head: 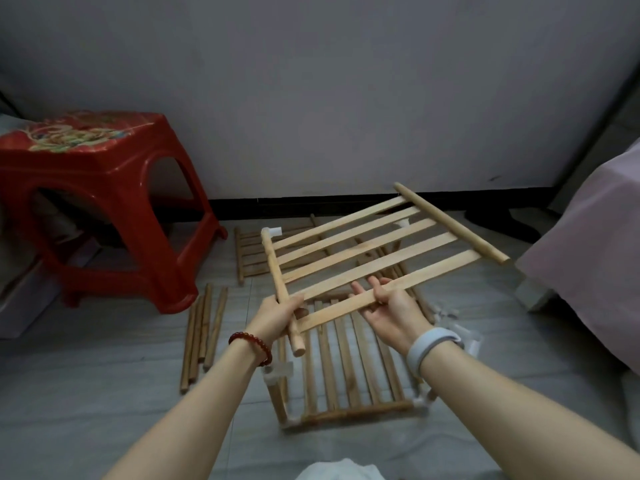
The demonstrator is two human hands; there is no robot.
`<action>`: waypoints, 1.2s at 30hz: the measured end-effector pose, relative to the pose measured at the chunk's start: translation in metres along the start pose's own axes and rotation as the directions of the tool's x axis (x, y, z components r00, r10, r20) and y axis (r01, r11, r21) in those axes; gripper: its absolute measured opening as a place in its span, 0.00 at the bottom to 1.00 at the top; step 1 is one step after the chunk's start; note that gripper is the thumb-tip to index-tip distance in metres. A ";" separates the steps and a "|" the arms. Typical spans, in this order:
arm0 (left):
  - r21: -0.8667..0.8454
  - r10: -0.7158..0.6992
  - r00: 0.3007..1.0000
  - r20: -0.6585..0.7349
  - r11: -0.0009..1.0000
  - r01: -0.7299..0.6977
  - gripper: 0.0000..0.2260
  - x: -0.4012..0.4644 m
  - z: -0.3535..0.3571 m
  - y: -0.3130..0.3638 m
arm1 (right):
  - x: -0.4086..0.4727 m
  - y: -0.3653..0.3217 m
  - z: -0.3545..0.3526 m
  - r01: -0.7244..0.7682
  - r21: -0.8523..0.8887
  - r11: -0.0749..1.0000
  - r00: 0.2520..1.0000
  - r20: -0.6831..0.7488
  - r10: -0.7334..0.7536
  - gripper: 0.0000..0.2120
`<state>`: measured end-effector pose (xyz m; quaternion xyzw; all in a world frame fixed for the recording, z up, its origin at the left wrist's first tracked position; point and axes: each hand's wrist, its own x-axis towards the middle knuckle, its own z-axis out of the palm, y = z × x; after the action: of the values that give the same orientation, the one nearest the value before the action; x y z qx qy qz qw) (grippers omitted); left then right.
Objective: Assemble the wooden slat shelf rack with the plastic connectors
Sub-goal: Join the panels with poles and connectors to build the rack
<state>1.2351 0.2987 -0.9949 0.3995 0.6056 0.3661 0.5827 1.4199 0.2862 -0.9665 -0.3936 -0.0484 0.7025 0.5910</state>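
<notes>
Slat shelf panel hangs in the air over the floor, tilted so its far rail rises toward the wall, held by both hands above a partly built frame that rests on the floor just in front of the person. The left hand has its grip wrapped round the near end of the panel's left rail, steadying the piece by its thickest member; the right hand cradles the nearest slat from below with the thumb on top, a light grip that seems meant to turn and aim the panel, not to carry it. A white plastic connector already caps the far end of the left rail, so the bare near end is probably headed for a connector on the frame. Loose dowels lie side by side on the floor beside a red stool, and another slat panel lies flat near the wall, kept within reach for later tiers.
</notes>
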 end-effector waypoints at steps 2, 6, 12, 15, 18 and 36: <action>0.101 0.034 0.998 -0.046 0.994 -0.029 0.12 0.003 0.001 0.001 | 0.002 0.000 -0.002 0.000 -0.034 0.999 1.000 0.014 0.000 0.10; 0.391 0.216 0.973 0.084 0.891 -0.231 0.14 -0.005 -0.008 -0.005 | 0.007 -0.006 -0.004 0.023 -0.024 0.999 0.995 -0.099 -0.025 0.19; 0.701 -0.094 0.945 0.312 0.694 -0.163 0.16 -0.018 -0.034 -0.031 | 0.008 -0.016 -0.011 0.090 -0.061 0.994 0.971 -0.216 -0.101 0.15; 0.686 -0.145 0.952 0.269 0.723 -0.084 0.10 -0.026 -0.024 -0.035 | 0.006 -0.020 -0.010 0.138 -0.115 0.984 0.967 -0.200 -0.159 0.10; 0.512 -0.257 0.895 0.365 0.858 0.037 0.11 -0.034 0.000 -0.039 | 0.009 -0.026 -0.012 0.165 -0.162 0.973 0.955 -0.222 -0.199 0.07; 0.545 0.131 0.983 -0.132 0.837 -0.038 0.14 0.041 -0.064 -0.019 | 0.011 -0.041 -0.044 0.096 -0.433 0.896 0.909 -0.328 -0.256 0.16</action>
<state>1.1703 0.3294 -1.0259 0.5425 0.7116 0.2376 0.3779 1.4790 0.2903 -0.9800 -0.6292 -0.1153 0.5306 0.5562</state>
